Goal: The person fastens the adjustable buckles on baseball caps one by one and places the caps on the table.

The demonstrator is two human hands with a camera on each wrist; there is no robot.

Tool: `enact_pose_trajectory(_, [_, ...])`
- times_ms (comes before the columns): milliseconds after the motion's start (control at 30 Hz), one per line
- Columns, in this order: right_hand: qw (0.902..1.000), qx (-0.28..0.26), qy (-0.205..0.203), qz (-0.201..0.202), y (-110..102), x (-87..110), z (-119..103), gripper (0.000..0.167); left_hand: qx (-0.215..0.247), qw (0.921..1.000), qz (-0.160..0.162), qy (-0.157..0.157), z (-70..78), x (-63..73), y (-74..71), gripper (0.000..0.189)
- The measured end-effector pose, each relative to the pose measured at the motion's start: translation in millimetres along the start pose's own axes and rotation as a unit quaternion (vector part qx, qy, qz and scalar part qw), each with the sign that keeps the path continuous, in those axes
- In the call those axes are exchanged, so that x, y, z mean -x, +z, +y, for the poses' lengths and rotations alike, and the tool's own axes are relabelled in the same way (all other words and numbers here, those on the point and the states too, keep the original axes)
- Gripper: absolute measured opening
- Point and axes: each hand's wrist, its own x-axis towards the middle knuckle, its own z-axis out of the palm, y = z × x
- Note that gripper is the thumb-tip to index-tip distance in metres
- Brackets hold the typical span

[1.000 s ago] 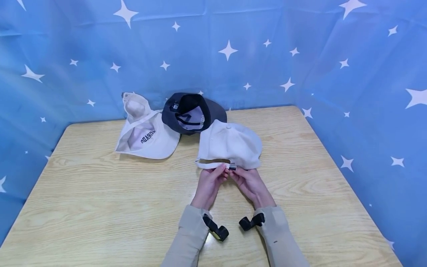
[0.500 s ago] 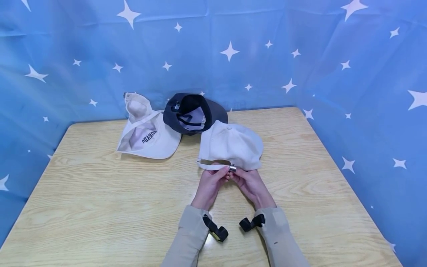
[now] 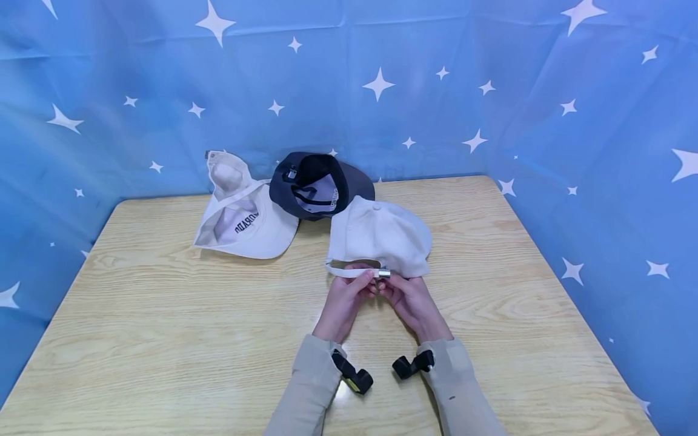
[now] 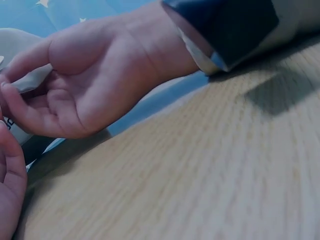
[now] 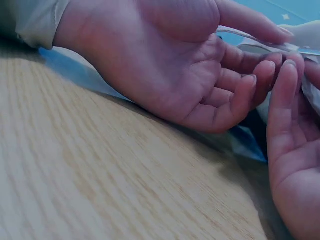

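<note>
A white baseball cap (image 3: 387,233) stands crown up at the middle of the table, its back opening towards me. The left hand (image 3: 343,301) pinches the back strap (image 3: 343,272) between thumb and fingers. Just right of it, the right hand (image 3: 412,304) holds the strap at its small metal buckle (image 3: 384,274). The fingers of both hands meet closely below the strap. In the right wrist view the left thumb presses on the strap from above. The cap's brim is hidden behind the crown.
Behind the cap lies a dark cap (image 3: 282,192), inside showing. A second white cap (image 3: 275,230) rests on its side to the left, with dark lettering inside. The wooden table (image 3: 163,327) ends at a blue star-patterned cloth (image 3: 327,72).
Both hands stay at the strap with small finger movements. The buckle has turned slightly and now lies level, its shiny face up. The head view has shifted a little.
</note>
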Motion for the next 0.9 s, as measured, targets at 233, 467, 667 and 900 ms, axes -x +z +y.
enact_pose_trajectory(233, [0.9998,-0.020,-0.003,0.004,-0.4,0.5,-1.2,0.015,0.046,0.9989,-0.001,-0.001,5.1,-1.3,-5.8,0.028])
enact_pose_trajectory(467, [0.9993,-0.029,0.001,0.023,0.6,1.6,-2.6,0.017,0.041,0.9991,0.011,0.004,8.1,-2.5,-8.8,0.025])
enact_pose_trajectory(667, [0.9996,-0.022,0.005,0.019,0.5,1.9,-2.4,0.015,0.032,0.9994,0.013,-0.001,8.8,-2.0,-8.7,0.014])
enact_pose_trajectory(900, [0.9996,-0.017,0.007,0.020,0.0,1.1,-2.0,0.014,0.034,0.9993,0.012,0.000,8.2,-2.2,-8.8,0.013])
